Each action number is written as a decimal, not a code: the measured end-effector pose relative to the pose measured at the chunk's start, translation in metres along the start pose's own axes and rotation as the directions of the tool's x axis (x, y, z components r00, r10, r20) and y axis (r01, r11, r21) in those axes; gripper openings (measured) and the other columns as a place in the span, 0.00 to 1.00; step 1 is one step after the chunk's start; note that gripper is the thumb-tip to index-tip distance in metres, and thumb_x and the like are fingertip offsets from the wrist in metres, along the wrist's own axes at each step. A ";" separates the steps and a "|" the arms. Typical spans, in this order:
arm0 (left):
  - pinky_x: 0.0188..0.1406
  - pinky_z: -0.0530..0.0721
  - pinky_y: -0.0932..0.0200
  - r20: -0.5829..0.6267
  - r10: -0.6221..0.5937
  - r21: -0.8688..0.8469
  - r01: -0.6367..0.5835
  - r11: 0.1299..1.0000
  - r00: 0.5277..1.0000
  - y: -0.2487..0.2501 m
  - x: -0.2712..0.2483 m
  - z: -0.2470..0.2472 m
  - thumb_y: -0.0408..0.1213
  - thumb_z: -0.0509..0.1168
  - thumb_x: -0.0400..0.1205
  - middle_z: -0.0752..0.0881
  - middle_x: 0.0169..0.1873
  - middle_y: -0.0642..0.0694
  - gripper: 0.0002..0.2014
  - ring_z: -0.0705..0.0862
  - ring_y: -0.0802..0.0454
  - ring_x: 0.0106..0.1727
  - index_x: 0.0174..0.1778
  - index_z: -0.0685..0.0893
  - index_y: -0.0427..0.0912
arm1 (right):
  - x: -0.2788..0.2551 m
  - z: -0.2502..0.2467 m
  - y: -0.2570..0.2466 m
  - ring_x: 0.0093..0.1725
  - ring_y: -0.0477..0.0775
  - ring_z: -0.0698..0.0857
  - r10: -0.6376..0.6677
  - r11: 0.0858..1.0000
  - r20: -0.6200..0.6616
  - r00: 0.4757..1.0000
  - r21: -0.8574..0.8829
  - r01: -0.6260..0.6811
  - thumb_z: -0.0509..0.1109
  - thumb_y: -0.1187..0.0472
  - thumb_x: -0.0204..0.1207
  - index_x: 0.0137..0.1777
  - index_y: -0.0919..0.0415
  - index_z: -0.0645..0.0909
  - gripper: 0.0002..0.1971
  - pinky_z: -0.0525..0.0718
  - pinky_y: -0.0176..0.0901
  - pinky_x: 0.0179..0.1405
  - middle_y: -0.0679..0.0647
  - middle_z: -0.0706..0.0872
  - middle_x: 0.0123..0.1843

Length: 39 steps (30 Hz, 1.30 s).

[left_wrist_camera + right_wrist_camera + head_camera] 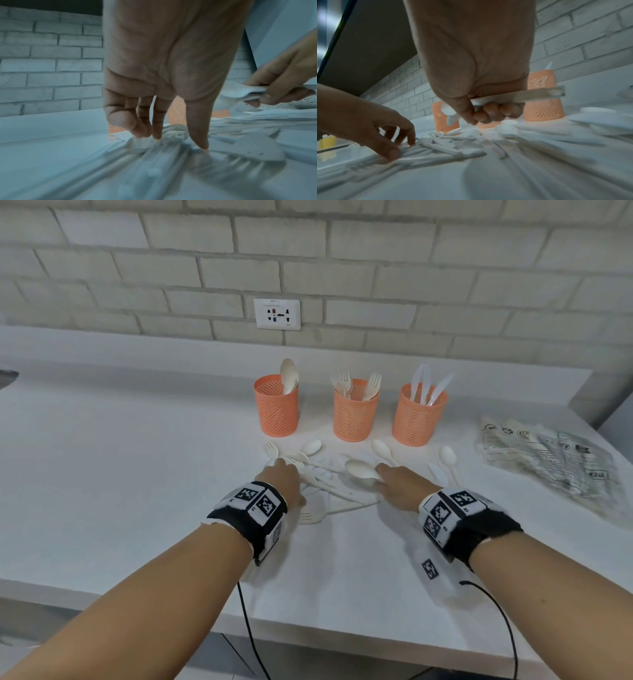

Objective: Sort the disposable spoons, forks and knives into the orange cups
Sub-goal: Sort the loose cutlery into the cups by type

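Note:
Three orange mesh cups stand in a row at the back of the white counter (137,474): the left cup (275,410) holds spoons, the middle cup (356,414) forks, the right cup (419,417) clear knives. In front of them lies a loose pile of white cutlery (329,487). My left hand (286,477) reaches down onto the pile's left side, and its fingertips (157,136) and thumb touch pieces without gripping any. My right hand (387,477) is curled round a white spoon (359,469) just above the pile; its handle (530,94) sticks out to the right.
Crumpled clear plastic packaging (548,467) lies at the right of the counter. More spoons (448,457) lie between it and the pile. A wall socket (276,314) sits above the cups. Cables (248,635) hang over the counter's front edge.

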State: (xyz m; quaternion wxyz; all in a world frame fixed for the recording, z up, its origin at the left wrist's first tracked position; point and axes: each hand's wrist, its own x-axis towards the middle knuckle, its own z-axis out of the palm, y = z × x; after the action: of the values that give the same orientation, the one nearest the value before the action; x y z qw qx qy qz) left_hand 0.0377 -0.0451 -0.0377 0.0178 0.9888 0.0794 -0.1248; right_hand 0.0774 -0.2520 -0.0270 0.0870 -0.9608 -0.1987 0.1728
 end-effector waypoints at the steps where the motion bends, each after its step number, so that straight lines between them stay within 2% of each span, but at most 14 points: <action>1: 0.60 0.80 0.52 -0.006 0.022 0.016 -0.022 1.000 1.000 0.003 0.002 -0.002 0.46 0.65 0.79 0.76 0.64 0.39 0.23 0.78 0.42 0.65 0.66 0.75 0.35 | 0.000 -0.002 -0.006 0.48 0.57 0.78 -0.013 0.999 0.008 1.000 0.050 0.012 0.56 0.58 0.83 0.56 0.61 0.68 0.08 0.75 0.47 0.47 0.59 0.78 0.52; 5: 0.62 0.78 0.56 0.028 0.094 0.043 -0.095 0.995 0.995 0.011 0.008 -0.006 0.35 0.58 0.84 0.83 0.62 0.38 0.14 0.81 0.44 0.64 0.62 0.79 0.32 | 0.008 0.002 -0.029 0.59 0.58 0.78 -0.099 0.995 0.124 0.987 0.031 0.096 0.75 0.52 0.70 0.66 0.64 0.68 0.30 0.78 0.49 0.55 0.58 0.77 0.64; 8: 0.60 0.79 0.57 0.013 0.109 0.029 -0.109 0.994 0.994 0.012 0.010 -0.004 0.33 0.59 0.82 0.83 0.61 0.38 0.14 0.81 0.44 0.64 0.62 0.78 0.32 | 0.021 0.012 -0.038 0.65 0.61 0.75 -0.046 0.999 0.105 0.993 -0.004 0.047 0.78 0.52 0.65 0.72 0.63 0.64 0.39 0.79 0.53 0.61 0.58 0.67 0.68; 10: 0.60 0.78 0.54 -0.015 0.118 -0.040 -0.119 0.992 0.993 0.009 0.014 -0.002 0.34 0.64 0.80 0.81 0.62 0.37 0.17 0.80 0.42 0.64 0.63 0.75 0.33 | 0.029 0.013 -0.044 0.63 0.61 0.76 -0.037 0.999 0.088 0.995 0.019 0.036 0.76 0.56 0.66 0.71 0.63 0.66 0.35 0.79 0.49 0.57 0.59 0.68 0.67; 13: 0.60 0.78 0.52 -0.005 0.097 -0.117 -0.097 0.988 0.995 0.003 0.015 -0.001 0.37 0.71 0.76 0.80 0.61 0.36 0.26 0.79 0.40 0.64 0.66 0.70 0.33 | 0.034 0.012 -0.051 0.52 0.57 0.77 -0.046 0.999 0.091 0.995 0.024 0.044 0.73 0.59 0.69 0.61 0.64 0.71 0.23 0.74 0.44 0.46 0.60 0.77 0.59; 16: 0.58 0.79 0.54 0.005 0.038 -0.137 -0.037 0.990 0.999 0.000 0.017 0.000 0.35 0.69 0.78 0.80 0.63 0.35 0.28 0.79 0.39 0.65 0.69 0.65 0.30 | 0.035 0.014 -0.053 0.44 0.56 0.78 -0.033 0.999 0.120 0.992 -0.012 0.035 0.70 0.59 0.72 0.47 0.62 0.73 0.10 0.73 0.41 0.36 0.57 0.79 0.46; 19: 0.56 0.80 0.54 0.011 0.047 -0.154 -0.045 0.987 0.999 -0.003 0.017 -0.004 0.30 0.64 0.79 0.80 0.62 0.34 0.23 0.80 0.39 0.64 0.68 0.64 0.28 | 0.034 0.014 -0.055 0.34 0.53 0.76 -0.036 0.998 0.137 0.990 -0.055 0.044 0.68 0.60 0.73 0.36 0.61 0.72 0.09 0.68 0.38 0.26 0.53 0.76 0.34; 21: 0.57 0.80 0.55 0.025 0.097 -0.114 -0.094 0.989 0.995 -0.004 0.016 -0.007 0.31 0.65 0.78 0.80 0.62 0.34 0.24 0.81 0.40 0.64 0.68 0.66 0.28 | 0.031 0.013 -0.055 0.37 0.55 0.76 -0.057 0.990 0.157 0.986 -0.118 0.076 0.67 0.59 0.75 0.39 0.61 0.72 0.08 0.70 0.40 0.30 0.55 0.79 0.38; 24: 0.58 0.79 0.59 0.080 0.167 -0.006 -0.167 0.986 0.983 -0.007 0.012 -0.011 0.36 0.67 0.78 0.81 0.62 0.36 0.20 0.81 0.43 0.64 0.63 0.77 0.29 | 0.024 0.009 -0.049 0.50 0.57 0.79 -0.059 0.985 0.181 0.982 -0.150 0.087 0.64 0.60 0.77 0.54 0.63 0.74 0.09 0.72 0.42 0.43 0.58 0.82 0.57; 27: 0.59 0.77 0.58 0.162 0.185 0.048 -0.195 0.980 0.969 -0.008 0.010 -0.011 0.37 0.65 0.81 0.82 0.62 0.37 0.17 0.81 0.42 0.64 0.62 0.79 0.30 | 0.013 -0.005 -0.044 0.61 0.58 0.80 -0.046 0.992 0.230 0.972 -0.101 0.071 0.63 0.56 0.80 0.63 0.63 0.74 0.15 0.73 0.42 0.53 0.57 0.82 0.63; 29: 0.61 0.77 0.57 0.187 0.177 0.076 -0.194 0.978 0.966 -0.008 0.007 -0.010 0.35 0.62 0.82 0.81 0.65 0.37 0.17 0.80 0.42 0.67 0.65 0.78 0.30 | 0.007 -0.016 -0.040 0.64 0.58 0.79 -0.035 0.995 0.244 0.969 -0.077 0.055 0.59 0.51 0.83 0.64 0.63 0.75 0.18 0.73 0.44 0.58 0.56 0.81 0.63; 32: 0.50 0.76 0.63 0.148 0.168 0.079 -0.181 0.980 0.975 -0.008 -0.001 -0.017 0.30 0.57 0.84 0.79 0.67 0.37 0.16 0.78 0.43 0.69 0.67 0.75 0.29 | 0.003 -0.029 -0.028 0.59 0.59 0.77 0.016 0.999 0.193 0.981 0.025 -0.021 0.56 0.54 0.82 0.57 0.59 0.74 0.12 0.73 0.49 0.59 0.58 0.78 0.56; 35: 0.60 0.75 0.54 0.126 0.174 -0.017 -0.174 0.985 0.977 -0.015 -0.006 -0.032 0.34 0.49 0.88 0.80 0.66 0.34 0.18 0.79 0.39 0.67 0.67 0.75 0.27 | 0.006 -0.033 -0.026 0.44 0.52 0.75 0.042 0.976 0.107 0.993 0.210 -0.064 0.56 0.59 0.81 0.48 0.58 0.70 0.04 0.71 0.41 0.43 0.51 0.76 0.41; 39: 0.59 0.78 0.53 0.047 0.150 -0.016 -0.149 0.989 0.988 -0.027 -0.006 -0.052 0.36 0.52 0.86 0.82 0.61 0.37 0.17 0.81 0.41 0.62 0.62 0.78 0.29 | 0.013 -0.026 -0.040 0.34 0.47 0.74 0.037 0.875 -0.030 0.999 0.483 -0.018 0.56 0.60 0.83 0.51 0.56 0.69 0.02 0.73 0.37 0.37 0.50 0.76 0.36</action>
State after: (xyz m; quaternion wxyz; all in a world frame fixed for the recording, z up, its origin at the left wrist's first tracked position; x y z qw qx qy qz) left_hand 0.0402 -0.0165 0.0135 0.0351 0.9886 0.0053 -0.1465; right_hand 0.0841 -0.2127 0.0024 0.3251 -0.9147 -0.1339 0.1995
